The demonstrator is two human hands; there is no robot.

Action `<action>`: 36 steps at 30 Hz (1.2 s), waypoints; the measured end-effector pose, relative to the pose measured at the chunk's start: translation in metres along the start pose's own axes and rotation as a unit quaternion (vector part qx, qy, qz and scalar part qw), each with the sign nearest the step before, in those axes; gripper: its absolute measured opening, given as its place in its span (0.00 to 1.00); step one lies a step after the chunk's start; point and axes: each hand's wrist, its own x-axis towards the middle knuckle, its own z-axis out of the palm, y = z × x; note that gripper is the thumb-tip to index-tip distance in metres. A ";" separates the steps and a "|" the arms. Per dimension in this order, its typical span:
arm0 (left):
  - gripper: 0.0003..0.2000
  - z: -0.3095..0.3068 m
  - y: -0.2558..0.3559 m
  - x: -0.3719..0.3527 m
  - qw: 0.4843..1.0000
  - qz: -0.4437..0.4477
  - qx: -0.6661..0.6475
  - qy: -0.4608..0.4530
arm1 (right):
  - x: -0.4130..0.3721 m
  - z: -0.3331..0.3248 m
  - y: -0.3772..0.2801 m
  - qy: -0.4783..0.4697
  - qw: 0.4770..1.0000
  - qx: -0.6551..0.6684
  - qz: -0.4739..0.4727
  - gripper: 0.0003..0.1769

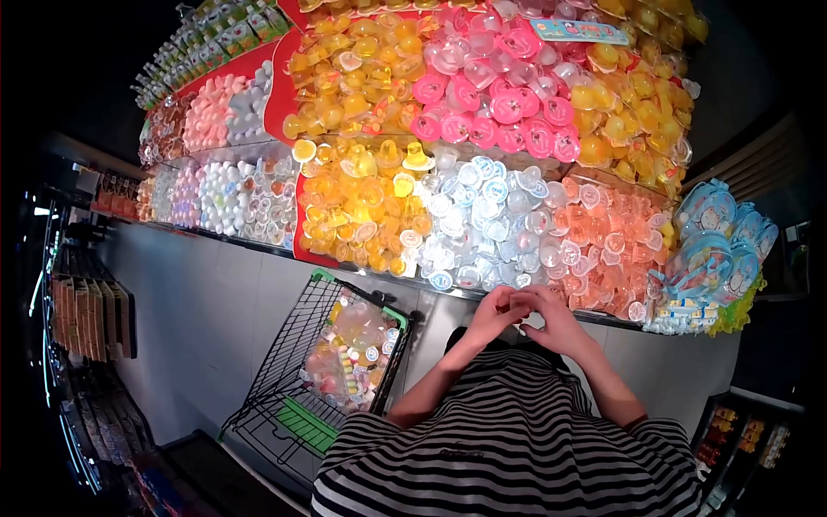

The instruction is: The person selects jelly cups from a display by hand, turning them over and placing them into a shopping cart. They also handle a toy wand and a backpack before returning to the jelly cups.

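My left hand [494,315] and my right hand [554,322] meet in front of my chest, just before the front edge of the display. The fingers of both are curled inward and their tips come together. Anything between them is hidden or too small to name. Just beyond my hands lie clear and white jelly cups [482,211] with printed lids. Orange jelly cups [603,250] fill the section to the right of these, and yellow jelly cups [357,207] the section to the left.
A black wire shopping cart [277,345] with green trim stands at my left, packed goods [355,332] inside. Pink-lidded cups [508,103] pile higher up. Blue bags [702,263] hang at the display's right end. Dark shelving [724,439] stands at lower right.
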 end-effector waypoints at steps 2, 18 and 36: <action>0.17 -0.009 -0.005 0.004 0.997 0.041 0.060 0.022 | 0.003 0.019 0.005 0.025 1.000 -0.003 0.018 0.29; 0.17 -0.172 0.231 0.023 0.588 0.224 0.661 0.409 | -0.017 0.020 0.002 0.052 0.990 0.085 0.098 0.19; 0.16 0.044 0.138 -0.029 0.852 0.356 -0.368 0.109 | -0.108 -0.009 0.069 0.085 0.958 0.215 0.170 0.22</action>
